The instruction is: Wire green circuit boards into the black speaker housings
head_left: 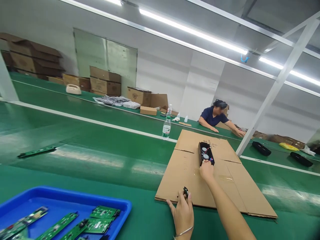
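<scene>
My left hand (183, 213) is at the near edge of a flattened cardboard sheet (180, 173), its fingers closed on a small circuit board (185, 191). Farther out, my right hand (207, 170) reaches over the cardboard to the near end of a black speaker housing (200, 154). Two round silver speaker drivers and some coloured wires show inside that housing. The fingertips of my right hand are bent at its edge, by the wires; whether they pinch a wire or the housing wall is hard to see.
A blue tray (82, 193) with several green circuit boards (100, 225) stands at the near left. One long board (37, 152) lies on the green belt. A water bottle (166, 128) stands behind the cardboard. Across the line a co-worker (213, 115) leans over. A white post (272, 90) rises at right.
</scene>
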The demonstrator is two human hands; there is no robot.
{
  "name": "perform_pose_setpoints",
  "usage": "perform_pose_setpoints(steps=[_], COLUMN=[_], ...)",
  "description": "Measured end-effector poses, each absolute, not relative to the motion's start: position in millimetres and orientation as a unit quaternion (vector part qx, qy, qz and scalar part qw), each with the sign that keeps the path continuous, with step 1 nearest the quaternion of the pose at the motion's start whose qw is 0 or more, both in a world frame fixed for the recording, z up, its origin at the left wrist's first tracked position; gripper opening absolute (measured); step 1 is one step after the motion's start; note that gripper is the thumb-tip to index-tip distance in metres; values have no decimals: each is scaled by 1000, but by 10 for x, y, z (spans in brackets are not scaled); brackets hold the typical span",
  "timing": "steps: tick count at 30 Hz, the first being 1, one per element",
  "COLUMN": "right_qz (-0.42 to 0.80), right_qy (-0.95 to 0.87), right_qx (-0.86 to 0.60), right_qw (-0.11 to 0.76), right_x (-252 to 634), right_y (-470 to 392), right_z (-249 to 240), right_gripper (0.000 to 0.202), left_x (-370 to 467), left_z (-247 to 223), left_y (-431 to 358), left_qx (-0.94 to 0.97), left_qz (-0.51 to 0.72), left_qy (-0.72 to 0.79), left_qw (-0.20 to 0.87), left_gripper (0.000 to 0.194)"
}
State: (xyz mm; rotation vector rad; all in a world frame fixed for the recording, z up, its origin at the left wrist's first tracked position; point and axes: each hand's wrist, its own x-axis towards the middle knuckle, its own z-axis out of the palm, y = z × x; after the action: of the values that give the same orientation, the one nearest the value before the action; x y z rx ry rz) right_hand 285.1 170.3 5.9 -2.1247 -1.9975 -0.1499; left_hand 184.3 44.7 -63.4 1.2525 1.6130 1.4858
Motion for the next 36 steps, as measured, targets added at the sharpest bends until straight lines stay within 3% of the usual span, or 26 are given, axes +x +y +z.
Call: perform_pose_setpoints(steps=[4, 11, 19, 22, 30, 36], right_qz=[11, 36, -66, -124, -197, -134], right_qy=[-739, -837, -853, -869, -860, -867], right_qx=[-665, -525, -509, -472, -422, -452], right_qw=[109, 149, 95, 84, 209, 163], right_x=[2758, 3305, 3287, 3176, 2882, 2602], right_y=[1295, 769, 273, -141, -787, -799], right_z=[126, 308, 55, -11, -405, -272], right_gripper=[21, 39, 9, 17, 34, 30], left_x=[1719, 1518, 1321, 1231, 1113, 811], left_z=[-574, -460, -385, -389, -356, -89], left_y=[485, 542, 631, 678, 642, 543], left_qx=[412, 274, 131, 87, 32, 115], left_qz=[594, 639, 729, 754, 767, 751], left_qy=[601, 610, 525, 487, 453, 444], left_qw=[339, 380, 419, 433, 454, 475], left_gripper=[37, 22, 13, 10, 37, 22])
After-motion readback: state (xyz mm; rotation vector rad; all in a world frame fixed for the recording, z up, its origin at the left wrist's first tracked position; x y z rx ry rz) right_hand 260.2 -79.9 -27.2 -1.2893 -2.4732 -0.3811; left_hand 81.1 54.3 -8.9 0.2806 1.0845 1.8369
